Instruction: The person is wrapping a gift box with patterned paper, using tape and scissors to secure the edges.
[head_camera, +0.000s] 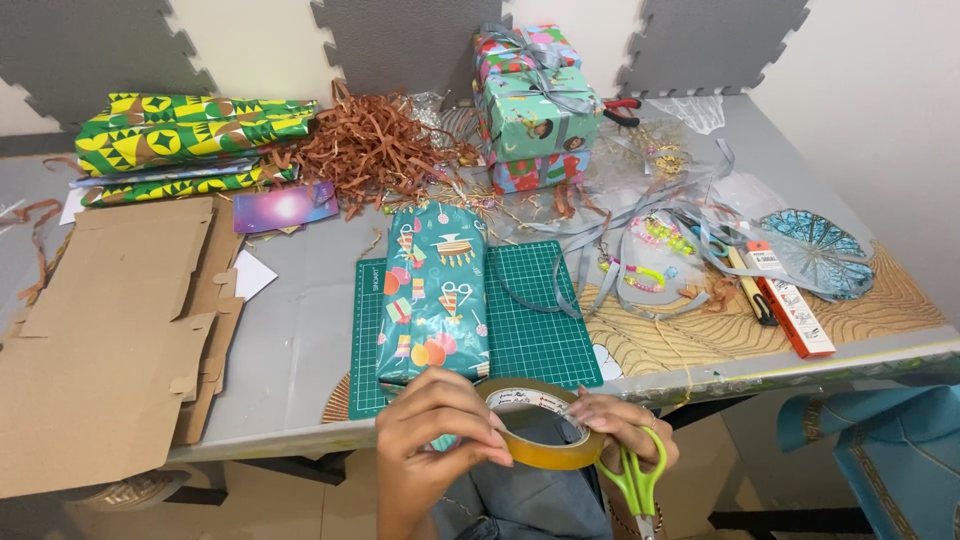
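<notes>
My left hand (430, 440) pinches the near side of a roll of clear tape (545, 425) just off the table's front edge. My right hand (625, 430) holds the roll's other side, and green-handled scissors (638, 488) hang from its fingers, blades pointing down. Directly beyond my hands, a box wrapped in teal party-pattern paper (435, 290) lies lengthwise on a green cutting mat (535, 320).
Flattened cardboard (100, 330) covers the table's left. Green-yellow wrapping paper rolls (190, 135) and brown shredded paper (375, 150) sit at the back. A stack of wrapped gifts with grey ribbon (535, 110) stands behind the mat. Ribbons, beads (650, 255) and an orange box (795, 315) lie right.
</notes>
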